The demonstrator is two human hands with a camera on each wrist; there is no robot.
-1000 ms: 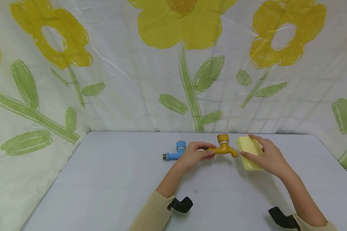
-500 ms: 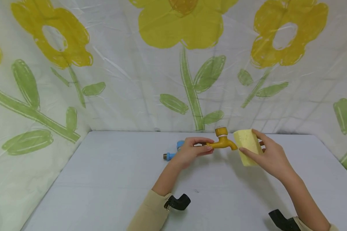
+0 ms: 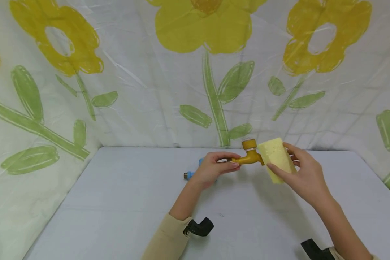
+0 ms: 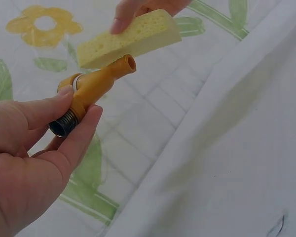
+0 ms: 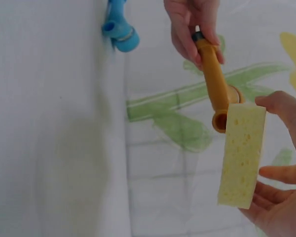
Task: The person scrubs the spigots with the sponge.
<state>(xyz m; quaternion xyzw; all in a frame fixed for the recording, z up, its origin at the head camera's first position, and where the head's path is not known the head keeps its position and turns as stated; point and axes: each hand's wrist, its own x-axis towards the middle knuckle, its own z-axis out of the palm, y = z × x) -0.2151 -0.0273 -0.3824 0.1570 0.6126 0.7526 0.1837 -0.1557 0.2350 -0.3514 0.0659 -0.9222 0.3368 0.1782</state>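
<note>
The left hand [image 3: 211,169] pinches the yellow faucet [image 3: 249,157] near its threaded end [image 4: 64,123] above the counter [image 3: 117,202] — presumably to leave the spout [image 4: 121,68] free. Beside it, the right hand [image 3: 307,177] grips the sponge [image 3: 275,157] — contact unclear.

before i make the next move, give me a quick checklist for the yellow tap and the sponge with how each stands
1. Left hand grips yellow tap: ok, pinched near its threaded end.
2. Right hand grips sponge: ok, held between thumb and fingers.
3. Both things off the table: ok, both raised.
4. Blue tap apart from yellow tap: ok, there is a gap.
5. Sponge touching yellow tap: cannot tell, they overlap in every view.
</note>
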